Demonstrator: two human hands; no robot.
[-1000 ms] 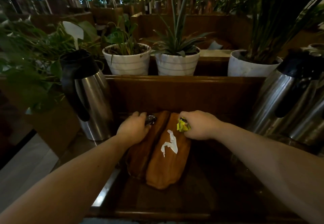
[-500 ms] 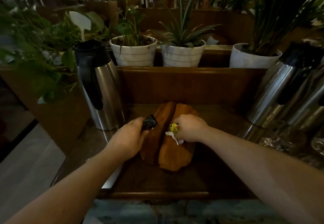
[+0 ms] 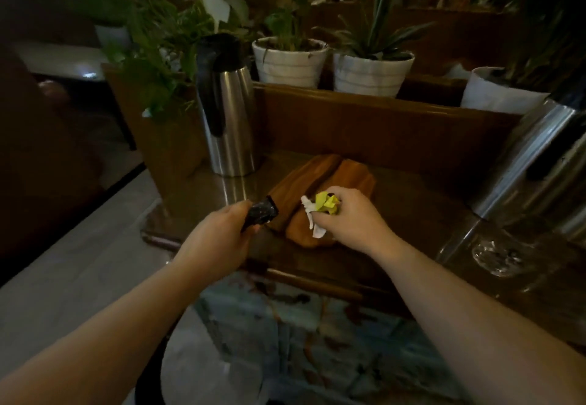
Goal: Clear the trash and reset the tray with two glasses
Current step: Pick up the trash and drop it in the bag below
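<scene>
A brown wooden tray [image 3: 345, 176] with two long hollows lies on the dark wooden counter [image 3: 412, 214]. My left hand [image 3: 222, 239] is closed around a crumpled black wrapper [image 3: 261, 212], held at the tray's near left edge. My right hand [image 3: 348, 217] grips a yellow crumpled wrapper [image 3: 326, 203] together with a white scrap of paper [image 3: 312, 219], just above the near end of the tray. A clear glass [image 3: 504, 255] stands at the right on the counter, dim and blurred.
A steel thermos jug [image 3: 228, 119] with a black handle stands left of the tray. More steel jugs [image 3: 532, 160] crowd the right side. White plant pots [image 3: 290, 62] line the ledge behind. A dark round rim [image 3: 152, 369] shows below, by the floor.
Both hands have drawn back toward me from the tray's far end. The right hand picked the white scrap off the tray and now holds it with the yellow wrapper. The view shifted left and back.
</scene>
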